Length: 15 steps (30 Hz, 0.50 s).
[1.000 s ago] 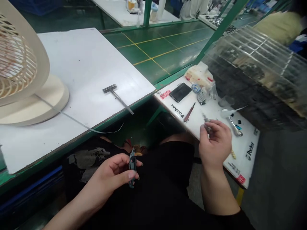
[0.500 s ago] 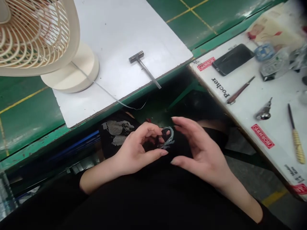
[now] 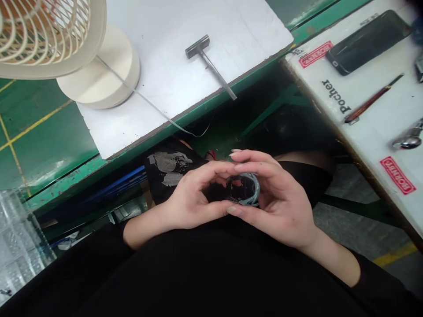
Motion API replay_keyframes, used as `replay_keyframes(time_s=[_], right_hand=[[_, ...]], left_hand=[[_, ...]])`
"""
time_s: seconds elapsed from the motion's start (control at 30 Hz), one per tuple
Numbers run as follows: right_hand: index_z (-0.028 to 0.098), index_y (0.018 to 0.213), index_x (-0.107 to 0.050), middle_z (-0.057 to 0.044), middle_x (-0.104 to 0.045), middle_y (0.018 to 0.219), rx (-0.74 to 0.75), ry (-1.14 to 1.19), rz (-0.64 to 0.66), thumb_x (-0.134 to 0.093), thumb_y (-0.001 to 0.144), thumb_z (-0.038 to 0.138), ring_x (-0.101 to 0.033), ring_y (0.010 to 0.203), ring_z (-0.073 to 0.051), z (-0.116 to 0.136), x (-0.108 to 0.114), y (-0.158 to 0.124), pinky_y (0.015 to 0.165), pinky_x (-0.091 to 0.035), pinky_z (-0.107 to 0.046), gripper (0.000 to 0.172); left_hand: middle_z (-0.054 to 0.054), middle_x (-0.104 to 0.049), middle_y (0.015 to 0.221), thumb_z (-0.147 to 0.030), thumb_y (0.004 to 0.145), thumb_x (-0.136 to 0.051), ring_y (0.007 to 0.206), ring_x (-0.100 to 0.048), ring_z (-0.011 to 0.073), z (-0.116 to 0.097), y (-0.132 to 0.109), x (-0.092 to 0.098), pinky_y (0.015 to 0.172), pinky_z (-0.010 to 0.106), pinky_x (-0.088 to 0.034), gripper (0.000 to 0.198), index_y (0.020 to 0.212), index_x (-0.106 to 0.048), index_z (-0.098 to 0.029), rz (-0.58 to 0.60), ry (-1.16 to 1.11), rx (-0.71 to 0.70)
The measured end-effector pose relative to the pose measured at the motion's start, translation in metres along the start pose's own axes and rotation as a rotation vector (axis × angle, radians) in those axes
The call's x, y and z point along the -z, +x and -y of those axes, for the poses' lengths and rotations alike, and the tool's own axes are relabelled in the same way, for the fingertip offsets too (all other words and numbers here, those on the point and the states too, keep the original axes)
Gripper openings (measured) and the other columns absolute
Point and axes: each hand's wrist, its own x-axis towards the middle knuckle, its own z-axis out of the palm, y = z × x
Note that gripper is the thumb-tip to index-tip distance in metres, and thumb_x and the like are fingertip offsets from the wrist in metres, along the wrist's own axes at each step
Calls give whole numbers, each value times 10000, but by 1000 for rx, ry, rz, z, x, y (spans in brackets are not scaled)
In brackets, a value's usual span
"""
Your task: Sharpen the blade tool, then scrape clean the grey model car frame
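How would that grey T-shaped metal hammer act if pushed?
The hammer is probably head-heavy, with a thick head on a thin handle. Pushed handle-first, it might slide off, since its handle pokes past the flat white board.

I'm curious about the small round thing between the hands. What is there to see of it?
The round thing has a dark, glossy middle with faint reflections and a grey-blue rim, plainest on its right side. Its material is unclear. It sits above the person's lap, face roughly upward, held between the left hand and right hand, whose fingers partly hide its edges.
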Motion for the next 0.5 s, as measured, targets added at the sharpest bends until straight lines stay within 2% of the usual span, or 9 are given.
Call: replay_keyframes(time_s=[0.1,0.27,0.37,0.5], right_hand=[[409,1552,-828,-81,-750,1613,26,17,-11,-1073,962,220,-690,1634,-372,-2,-2,-1,1308,-700,-595,667],[432,1555,-849,-63,-751,1595,7,84,-20,-1083,956,202,-666,1649,-339,-4,-6,-3,1361,-649,-520,683],[455,1555,-853,-47,-748,1616,-38,105,-15,-1080,956,197,-672,1634,-322,-1,-4,-4,1322,-664,-480,690],[452,1474,-895,-25,-763,1632,-184,136,1,-1091,938,223,-720,1554,-320,2,2,-2,1287,-679,-476,614]], left_hand=[[104,-845,1531,-231,971,-1046,1336,-864,319,7,1,1,1184,425,-702,653,1576,-816,-326,29,-44,-19],[92,-864,1409,-225,904,-1103,1252,-871,300,14,3,1,1122,414,-723,663,1508,-842,-307,27,-130,-76],[94,-878,1375,-207,908,-1100,1226,-880,298,11,3,-2,1112,420,-724,643,1487,-836,-297,31,-164,-23],[105,-898,1325,-203,882,-1121,1172,-884,289,5,4,-6,1067,416,-729,684,1487,-810,-277,28,-215,106]])
